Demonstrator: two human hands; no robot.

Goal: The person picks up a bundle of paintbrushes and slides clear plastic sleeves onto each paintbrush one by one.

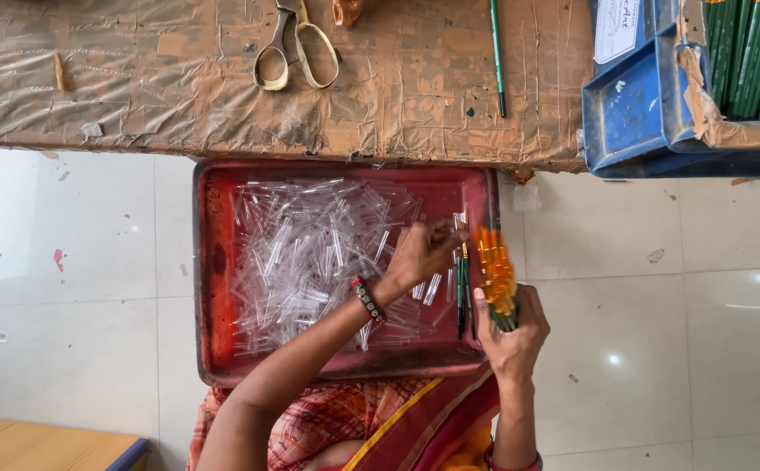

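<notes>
We looked down on a brown, tape-covered worktop (pixel 136 78) at the far side, with scissors (pixel 295 48) and one loose green brush (pixel 496 52) on it, and a blue bin (pixel 633 113) of more green brushes at the far right. Nearer, a red tray (pixel 210 262) on our lap held a heap of clear plastic tubes (pixel 310 253). Our right hand (pixel 513 336) gripped a bundle of green-handled, orange-tipped brushes (pixel 495 275), fingers wrapped tight around the handles just right of the tray. Our left hand (pixel 424 249) hovered over the tubes, its fingers pinching what seemed one tube against a brush tip. We judged the capping step underway; the next move called for sliding the tube squarely over the bristles.
</notes>
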